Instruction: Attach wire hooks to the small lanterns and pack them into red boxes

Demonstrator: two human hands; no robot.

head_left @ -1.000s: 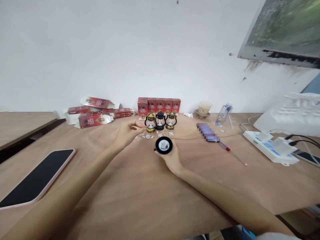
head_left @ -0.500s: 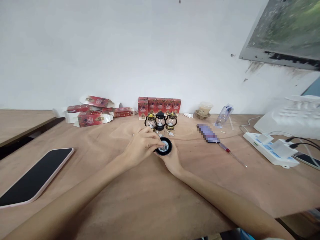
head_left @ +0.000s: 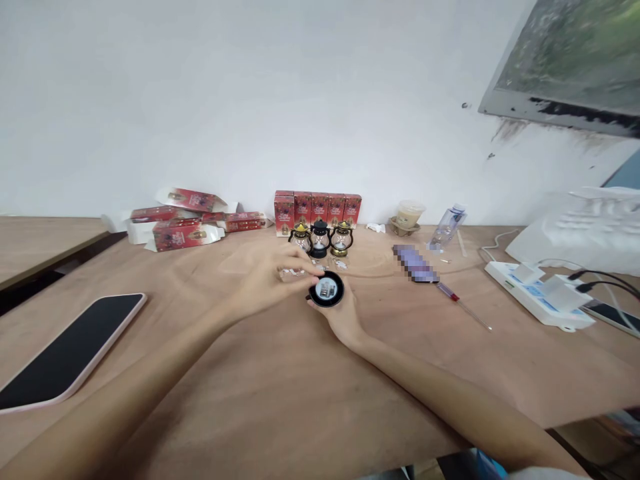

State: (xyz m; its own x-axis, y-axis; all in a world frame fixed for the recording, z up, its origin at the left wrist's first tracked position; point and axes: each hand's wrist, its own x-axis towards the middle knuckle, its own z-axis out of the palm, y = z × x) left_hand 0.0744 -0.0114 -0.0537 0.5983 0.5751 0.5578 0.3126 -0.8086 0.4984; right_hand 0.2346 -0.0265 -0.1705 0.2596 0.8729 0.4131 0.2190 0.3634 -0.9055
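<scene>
Head view | black-rimmed round object with pale disc face [head_left: 327,289]: between hands, face toward camera, depth hidden | right hand [head_left: 345,320]: curled round its right/lower side, nearer | left hand [head_left: 265,280]: thumb and index slightly parted, tips at left/upper-left rim

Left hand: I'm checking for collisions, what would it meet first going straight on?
Probably the round black object, white inside, in the right hand; contact with the left hand is unclear.
</scene>
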